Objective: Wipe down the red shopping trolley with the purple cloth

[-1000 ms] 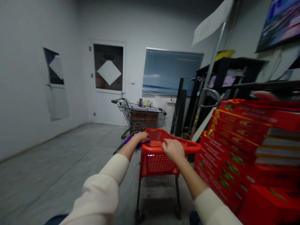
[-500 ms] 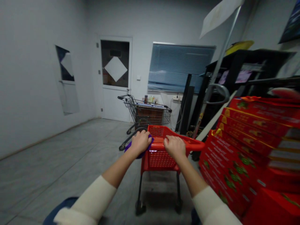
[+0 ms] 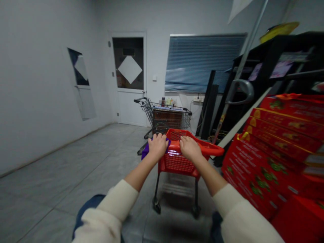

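My left hand point(image 3: 158, 146) grips the near left of the handle of a red plastic shopping cart point(image 3: 177, 164), on tall dark legs with small wheels. A purple cloth or bag point(image 3: 146, 153) bunches under that hand, against the cart's rim; what it is exactly is hidden. My right hand point(image 3: 190, 148) is curled over the red handle point(image 3: 211, 149) to the right. Both arms reach forward from cream sleeves. The inside of the basket is mostly hidden by my hands.
A wire shopping cart point(image 3: 165, 116) carrying a brown box stands ahead by a white door point(image 3: 129, 79). Stacked red printed cartons point(image 3: 268, 158) rise close on the right, below a black shelf unit point(image 3: 270, 64). Dark upright panels point(image 3: 209, 104) lean by the blinds. Grey tile floor spreads left.
The room has shifted right and up in view as I turn slightly left and move forward. The red cart rolls along with my hands on it, and the red cartons slide back to the right.
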A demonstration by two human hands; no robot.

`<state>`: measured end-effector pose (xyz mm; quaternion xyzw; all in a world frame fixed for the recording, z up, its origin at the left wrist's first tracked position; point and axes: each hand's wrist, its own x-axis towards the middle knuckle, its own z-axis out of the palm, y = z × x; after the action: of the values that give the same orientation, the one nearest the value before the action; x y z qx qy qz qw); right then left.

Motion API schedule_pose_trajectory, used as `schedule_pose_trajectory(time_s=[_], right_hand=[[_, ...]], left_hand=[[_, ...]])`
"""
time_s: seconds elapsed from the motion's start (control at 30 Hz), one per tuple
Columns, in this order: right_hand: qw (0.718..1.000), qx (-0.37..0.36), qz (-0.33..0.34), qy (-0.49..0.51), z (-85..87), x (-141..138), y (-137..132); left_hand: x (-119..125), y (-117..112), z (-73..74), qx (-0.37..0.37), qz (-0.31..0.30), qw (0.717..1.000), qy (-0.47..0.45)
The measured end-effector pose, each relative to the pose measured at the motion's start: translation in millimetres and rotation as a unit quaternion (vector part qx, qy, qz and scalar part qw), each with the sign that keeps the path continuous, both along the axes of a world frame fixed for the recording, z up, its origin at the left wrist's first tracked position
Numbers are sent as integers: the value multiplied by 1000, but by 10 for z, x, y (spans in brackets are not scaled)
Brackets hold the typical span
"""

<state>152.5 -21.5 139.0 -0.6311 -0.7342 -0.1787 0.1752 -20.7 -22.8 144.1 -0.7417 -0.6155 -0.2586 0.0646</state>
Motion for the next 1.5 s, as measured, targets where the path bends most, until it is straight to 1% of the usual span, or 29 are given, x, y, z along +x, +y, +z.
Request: schedule_pose_trajectory(time_s=[0.1, 0.17, 0.23, 0.37, 0.43, 0.5, 0.57, 0.63, 0.7, 0.73, 0.8, 0.93, 1.0, 1.07, 1.13, 1.23, 1.3, 1.33, 1.4, 1.5], right_hand=[[1000, -16, -20, -7, -3, 205, -23], [1000, -24, 7, -14, -34, 275, -39], [1000, -14, 12, -11, -73, 277, -46], [1000, 19, -7, 1, -119, 220, -43], [1000, 26, -12, 4, -121, 224, -42], [999, 29, -18, 10, -119, 249, -46], [999, 30, -16, 13, -117, 269, -53], [999, 33, -12, 14, -119, 261, -58], [999, 40, -12, 15, -120, 224, -59], [999, 42, -14, 17, -120, 199, -58], [999, 42, -18, 18, -118, 150, -51], [999, 39, -18, 20, -115, 121, -27], [999, 38, -14, 19, -115, 144, -15], [999, 37, -11, 17, -117, 170, -5], [999, 35, -12, 16, -119, 180, 7], [999, 29, -15, 14, -120, 150, 25], [999, 27, -16, 15, -121, 113, 36], [999, 28, -16, 15, -122, 97, 41], [999, 30, -16, 19, -130, 79, 52], [999, 33, -15, 19, -154, 103, 69]], left_hand=[[-109, 82, -12, -9, 46, 999, 3], [-51, 100, -31, 7, 83, 997, 7], [103, 82, -47, 31, 97, 995, 12], [453, -16, -42, 50, 62, 996, 25], [506, -48, -29, 49, 38, 998, 33], [432, -38, -24, 47, 14, 998, 45], [269, 10, -30, 40, 10, 998, 53], [98, 74, -36, 27, 34, 998, 48], [12, 123, -35, 18, 70, 997, 35], [18, 134, -31, 19, 86, 996, 28], [127, 127, -23, 27, 100, 994, 23], [498, 53, -12, 45, 62, 997, 18], [582, 35, -17, 48, 45, 998, 12], [533, 53, -32, 52, 28, 998, 16], [376, 108, -52, 56, 27, 998, 19], [105, 214, -67, 34, 66, 997, 5], [27, 257, -64, 18, 89, 996, -4], [39, 261, -62, 19, 92, 996, -3], [151, 236, -61, 36, 80, 996, 9], [391, 157, -65, 63, 26, 997, 32]])
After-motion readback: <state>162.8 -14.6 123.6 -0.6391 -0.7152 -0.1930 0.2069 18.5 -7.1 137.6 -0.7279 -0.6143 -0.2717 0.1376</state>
